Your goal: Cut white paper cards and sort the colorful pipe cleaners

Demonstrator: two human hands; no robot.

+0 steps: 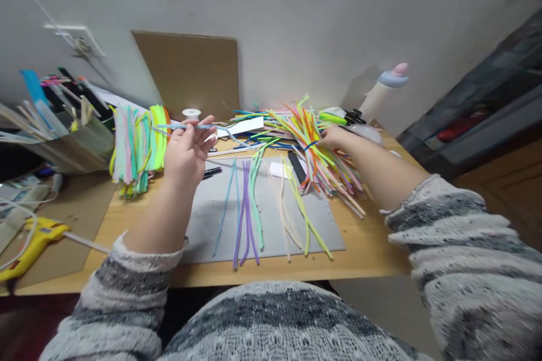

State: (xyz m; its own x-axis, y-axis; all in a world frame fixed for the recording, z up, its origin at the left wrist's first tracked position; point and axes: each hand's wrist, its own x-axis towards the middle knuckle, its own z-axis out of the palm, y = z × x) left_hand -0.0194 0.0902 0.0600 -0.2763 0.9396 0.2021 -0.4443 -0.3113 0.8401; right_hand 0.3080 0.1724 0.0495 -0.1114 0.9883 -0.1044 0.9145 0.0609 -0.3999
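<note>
I've got room over bare tabletop at 4 o'clock; narrow gap on grey mat at 6; stem bundle blocks 3; bottle, 2; cardboard panel, 11; crowded holder, 9; glue gun, 8.

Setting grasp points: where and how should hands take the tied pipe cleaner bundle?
Probably the pinched waist of the bundle, beside its blue tie, coming from the right, where the right hand touches it; it narrows there while its ends fan out.
</note>
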